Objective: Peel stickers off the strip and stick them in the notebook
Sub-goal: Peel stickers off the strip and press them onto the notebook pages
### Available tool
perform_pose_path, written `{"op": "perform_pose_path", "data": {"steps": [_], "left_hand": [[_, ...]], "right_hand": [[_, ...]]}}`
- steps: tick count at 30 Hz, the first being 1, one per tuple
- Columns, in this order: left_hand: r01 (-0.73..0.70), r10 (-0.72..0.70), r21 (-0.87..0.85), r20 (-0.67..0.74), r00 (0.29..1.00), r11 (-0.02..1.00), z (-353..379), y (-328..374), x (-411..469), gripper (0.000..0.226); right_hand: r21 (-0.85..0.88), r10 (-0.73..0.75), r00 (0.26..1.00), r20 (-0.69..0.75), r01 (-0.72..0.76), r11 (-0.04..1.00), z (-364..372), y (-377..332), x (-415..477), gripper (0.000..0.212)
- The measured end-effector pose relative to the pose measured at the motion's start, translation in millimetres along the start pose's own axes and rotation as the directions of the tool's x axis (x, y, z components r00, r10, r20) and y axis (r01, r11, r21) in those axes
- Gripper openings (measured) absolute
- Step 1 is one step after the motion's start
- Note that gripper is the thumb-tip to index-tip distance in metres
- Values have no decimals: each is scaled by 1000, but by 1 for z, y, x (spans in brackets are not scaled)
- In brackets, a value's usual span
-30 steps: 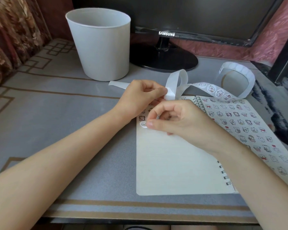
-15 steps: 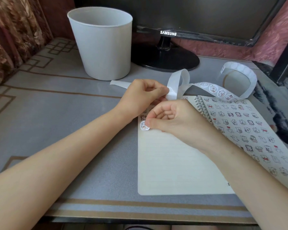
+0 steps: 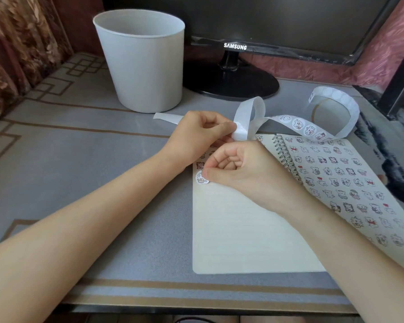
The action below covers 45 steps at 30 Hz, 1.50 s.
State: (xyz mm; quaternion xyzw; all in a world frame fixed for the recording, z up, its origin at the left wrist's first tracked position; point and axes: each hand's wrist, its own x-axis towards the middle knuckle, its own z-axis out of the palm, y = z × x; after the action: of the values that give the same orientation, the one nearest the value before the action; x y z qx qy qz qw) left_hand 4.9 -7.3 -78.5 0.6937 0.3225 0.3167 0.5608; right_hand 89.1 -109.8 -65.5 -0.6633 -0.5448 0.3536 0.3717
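An open spiral notebook lies on the table, its blank lined page towards me and a printed cartoon page to the right. A white sticker strip loops from behind the notebook. My left hand pinches the strip's bare backing above the page's top edge. My right hand is curled, and its thumb and index fingertip hold a round sticker against the page's left edge. Other stickers higher on that page are mostly hidden by my hands.
A white plastic bin stands at the back left. A black monitor on a round stand sits behind the notebook. The strip's far end curls up at the back right. A dark object lies along the right edge.
My right hand has brought the sticker down from just above the page onto its left edge. My left hand has kept its pinch on the strip.
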Motion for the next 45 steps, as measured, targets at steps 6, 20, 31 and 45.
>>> {"op": "perform_pose_path", "data": {"steps": [6,20,31,45], "left_hand": [[-1,1,1,-2,1000,1000,0,-1,0,18],[4,-4,0,3,1000,1000,0,0,-1,17],[3,-3,1,2,1000,1000,0,-1,0,15],[15,-15,8,5,1000,1000,0,-1,-1,16]], "right_hand": [[-23,-29,999,-18,29,999,3,-1,-1,7],[-84,-59,997,-42,55,995,6,-1,-4,8],[-76,-78,996,-37,75,994,7,1,-3,11],[-182,-112,993,-30,105,978,4,2,-5,16]]}}
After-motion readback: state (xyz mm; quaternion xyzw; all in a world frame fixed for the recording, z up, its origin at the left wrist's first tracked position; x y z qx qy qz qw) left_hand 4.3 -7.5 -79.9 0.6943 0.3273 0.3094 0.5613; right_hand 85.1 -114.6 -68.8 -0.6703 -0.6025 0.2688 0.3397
